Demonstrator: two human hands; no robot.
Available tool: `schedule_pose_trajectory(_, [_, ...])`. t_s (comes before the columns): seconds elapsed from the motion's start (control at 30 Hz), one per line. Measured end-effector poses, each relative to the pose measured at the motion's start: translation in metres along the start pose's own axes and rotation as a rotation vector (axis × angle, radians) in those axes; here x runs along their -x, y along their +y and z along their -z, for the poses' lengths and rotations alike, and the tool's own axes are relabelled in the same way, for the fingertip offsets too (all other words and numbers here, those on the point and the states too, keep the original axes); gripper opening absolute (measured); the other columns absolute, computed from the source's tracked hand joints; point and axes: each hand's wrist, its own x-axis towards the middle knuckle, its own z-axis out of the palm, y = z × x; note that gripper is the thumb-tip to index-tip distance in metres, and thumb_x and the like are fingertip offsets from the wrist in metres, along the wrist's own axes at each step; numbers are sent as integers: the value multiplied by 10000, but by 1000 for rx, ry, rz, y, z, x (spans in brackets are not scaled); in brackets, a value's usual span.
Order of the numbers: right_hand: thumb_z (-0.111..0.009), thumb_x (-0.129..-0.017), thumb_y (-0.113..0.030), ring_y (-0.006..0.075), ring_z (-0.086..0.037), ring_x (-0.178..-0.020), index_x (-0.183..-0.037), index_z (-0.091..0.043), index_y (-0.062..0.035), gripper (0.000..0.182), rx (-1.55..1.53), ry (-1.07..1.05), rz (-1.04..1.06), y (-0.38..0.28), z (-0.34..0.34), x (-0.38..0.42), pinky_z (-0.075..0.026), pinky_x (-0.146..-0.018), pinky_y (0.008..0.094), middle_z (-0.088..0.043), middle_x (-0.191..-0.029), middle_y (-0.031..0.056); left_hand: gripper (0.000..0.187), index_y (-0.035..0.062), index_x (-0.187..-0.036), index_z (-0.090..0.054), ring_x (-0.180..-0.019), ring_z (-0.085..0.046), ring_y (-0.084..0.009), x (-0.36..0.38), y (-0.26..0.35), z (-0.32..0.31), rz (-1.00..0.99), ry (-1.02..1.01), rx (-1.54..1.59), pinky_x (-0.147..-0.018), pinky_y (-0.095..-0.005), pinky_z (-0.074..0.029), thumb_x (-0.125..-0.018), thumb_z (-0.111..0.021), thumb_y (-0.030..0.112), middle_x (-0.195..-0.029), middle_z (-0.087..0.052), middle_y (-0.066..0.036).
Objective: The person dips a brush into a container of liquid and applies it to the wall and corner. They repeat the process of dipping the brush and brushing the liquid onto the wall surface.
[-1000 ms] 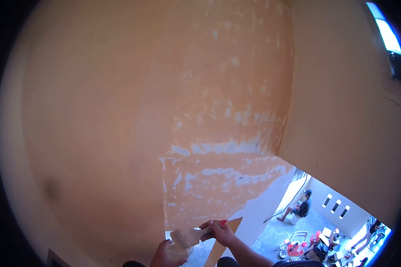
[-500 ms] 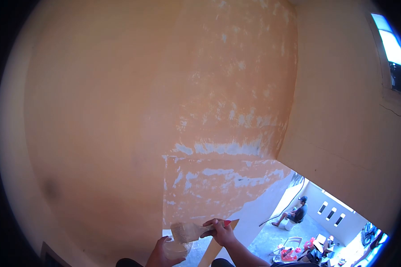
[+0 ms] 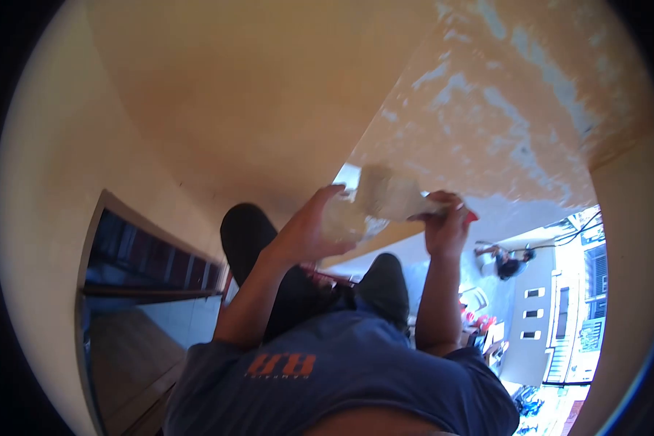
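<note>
My right hand point(image 3: 447, 224) is closed round the handle of a wide paintbrush point(image 3: 389, 193), whose red handle end sticks out past the fingers. The broad, pale head points left and overlaps a cloudy plastic container point(image 3: 344, 222) in this view. That container rests in my left hand point(image 3: 314, 231), with the fingers curled along its side. What is inside the container is hidden. Both hands are out in front of my body, below the patchy orange wall point(image 3: 479, 116) with its whitish streaks.
My dark-trousered knees point(image 3: 385, 287) are below the hands. At lower left is an opening point(image 3: 152, 320) with a dark frame. Far down on the right, a person point(image 3: 512, 267) sits on the floor level near several cluttered items point(image 3: 483, 327) and a pale wall with slots point(image 3: 527, 349).
My view has tilted down, bringing my shirt and legs into sight. The brush and container stay in my hands, close together, and appear higher in the picture.
</note>
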Motion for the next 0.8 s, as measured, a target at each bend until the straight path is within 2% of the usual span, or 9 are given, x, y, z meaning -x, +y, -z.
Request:
schedule_pose_trajectory(0.1, [-428, -949, -371, 284, -630, -780, -1015, -500, 55, 437, 66, -25, 38, -20, -17, 0, -597, -593, 415, -554, -950, 173, 885, 30, -1295, -357, -1181, -464, -283, 2, 12, 6, -47, 36, 40, -984, -368, -376, -586, -842, 242, -1248, -471, -171])
schedule_pose_trajectory(0.2, [-433, -946, -376, 295, -637, -764, -1004, -508, 56, 442, -19, 31, 26, -17, -17, 5, -597, -595, 415, -558, -948, 177, 883, 30, -1294, -358, -1175, -470, -278, 4, 12, 5, -47, 58, 21, -982, -368, -379, -584, -841, 237, -1245, -475, -168])
schedule_pose_trajectory(0.43, [-420, -948, -391, 303, -641, -751, -1021, -497, 51, 455, 31, -42, 6, -21, -23, 5, -594, -598, 420, -560, -957, 179, 896, 30, -1293, -358, -1170, -484, -275, 7, 9, 4, -29, 75, 1, -978, -366, -387, -571, -845, 239, -1232, -494, -170])
schedule_pose_trajectory(0.57, [-416, -947, -400, 305, -636, -742, -1013, -503, 68, 481, -8, 64, 26, -11, -20, 6, -592, -604, 415, -549, -962, 190, 907, 30, -1297, -347, -1169, -489, -271, 11, 9, 5, -48, 92, -28, -974, -359, -392, -569, -847, 235, -1221, -504, -172])
schedule_pose_trajectory(0.67, [-415, -949, -396, 308, -636, -742, -1000, -502, 71, 478, 53, -23, 19, -13, -28, 8, -594, -613, 421, -551, -964, 180, 913, 31, -1301, -341, -1165, -491, -264, 13, 7, 8, -36, 88, -2, -970, -355, -395, -569, -848, 234, -1221, -503, -168])
schedule_pose_trajectory(0.8, [-414, -948, -399, 308, -636, -746, -971, -512, 88, 498, -19, 68, 44, -7, -23, 9, -594, -612, 422, -554, -957, 181, 922, 26, -1302, -337, -1154, -494, -254, 12, 7, 2, -27, 86, -23, -966, -355, -396, -567, -852, 235, -1231, -492, -158])
